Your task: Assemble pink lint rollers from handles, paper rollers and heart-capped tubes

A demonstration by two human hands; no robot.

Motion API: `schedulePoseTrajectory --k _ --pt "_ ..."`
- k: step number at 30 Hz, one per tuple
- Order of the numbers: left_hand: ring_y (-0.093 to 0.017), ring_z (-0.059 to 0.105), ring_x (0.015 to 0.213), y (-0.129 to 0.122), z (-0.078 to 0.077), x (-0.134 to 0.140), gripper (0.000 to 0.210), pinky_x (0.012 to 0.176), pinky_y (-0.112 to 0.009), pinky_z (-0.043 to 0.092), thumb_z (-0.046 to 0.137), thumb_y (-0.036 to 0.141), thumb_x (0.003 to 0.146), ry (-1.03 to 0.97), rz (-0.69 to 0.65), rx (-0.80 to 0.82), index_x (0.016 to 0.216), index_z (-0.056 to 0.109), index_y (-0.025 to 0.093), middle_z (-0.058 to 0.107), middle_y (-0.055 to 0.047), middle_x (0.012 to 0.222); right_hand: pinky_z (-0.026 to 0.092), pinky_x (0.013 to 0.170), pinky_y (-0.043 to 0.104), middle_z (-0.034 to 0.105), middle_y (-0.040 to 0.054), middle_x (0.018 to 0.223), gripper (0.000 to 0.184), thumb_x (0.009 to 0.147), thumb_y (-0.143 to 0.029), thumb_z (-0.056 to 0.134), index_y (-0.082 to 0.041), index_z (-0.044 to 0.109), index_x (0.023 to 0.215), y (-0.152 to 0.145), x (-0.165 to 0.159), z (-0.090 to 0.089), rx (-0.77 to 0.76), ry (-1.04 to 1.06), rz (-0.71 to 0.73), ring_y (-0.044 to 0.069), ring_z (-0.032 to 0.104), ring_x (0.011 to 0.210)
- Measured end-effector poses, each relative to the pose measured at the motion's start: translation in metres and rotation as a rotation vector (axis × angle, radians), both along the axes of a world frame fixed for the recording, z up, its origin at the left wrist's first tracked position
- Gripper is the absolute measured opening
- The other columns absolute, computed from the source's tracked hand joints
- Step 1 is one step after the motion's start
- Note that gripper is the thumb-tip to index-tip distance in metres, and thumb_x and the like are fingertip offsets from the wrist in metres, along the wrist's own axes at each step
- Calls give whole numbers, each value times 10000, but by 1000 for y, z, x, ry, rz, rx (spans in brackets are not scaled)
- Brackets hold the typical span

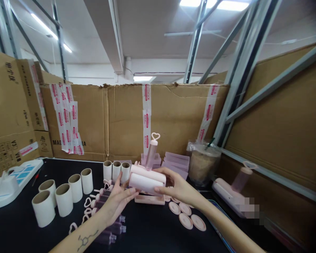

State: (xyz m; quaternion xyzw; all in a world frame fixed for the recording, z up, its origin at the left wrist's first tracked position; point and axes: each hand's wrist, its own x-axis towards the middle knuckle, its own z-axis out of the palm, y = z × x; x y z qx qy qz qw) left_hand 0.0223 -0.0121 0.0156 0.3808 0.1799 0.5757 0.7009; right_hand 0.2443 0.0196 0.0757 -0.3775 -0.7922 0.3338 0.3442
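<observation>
A pink lint roller with a white roll in its casing is held up over the table, its translucent handle with a heart-shaped loop pointing upward. My right hand grips its right end, thumb in front and fingers over the top. My left hand is at its left end, thumb near the lower edge and other fingers reaching up beside it. A pink casing part lies just below. Several translucent handles with heart loops lie in a row, partly hidden under my left forearm. Pink round discs lie below my right hand.
Several white rolls stand at left, with more behind my left hand. Lilac casing pieces sit at the back beside a plastic-covered drink cup. Another roller lies right. A power strip is far left; cardboard walls enclose the table.
</observation>
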Motion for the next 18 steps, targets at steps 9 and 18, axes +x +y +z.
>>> schedulePoseTrajectory --k 9,18 --pt "-165 626 723 -5 -7 -2 364 701 -343 460 614 132 733 197 -270 3 1063 459 144 587 -90 970 479 763 357 592 29 940 472 646 -290 742 -154 501 1029 125 -57 25 146 -130 -147 213 579 861" --pt "-155 634 665 6 -12 -1 457 630 -306 465 660 153 653 213 -327 50 1066 468 185 600 -54 914 509 780 403 575 76 1132 292 881 -288 536 -156 533 1141 191 -156 -13 98 -358 24 203 596 936"
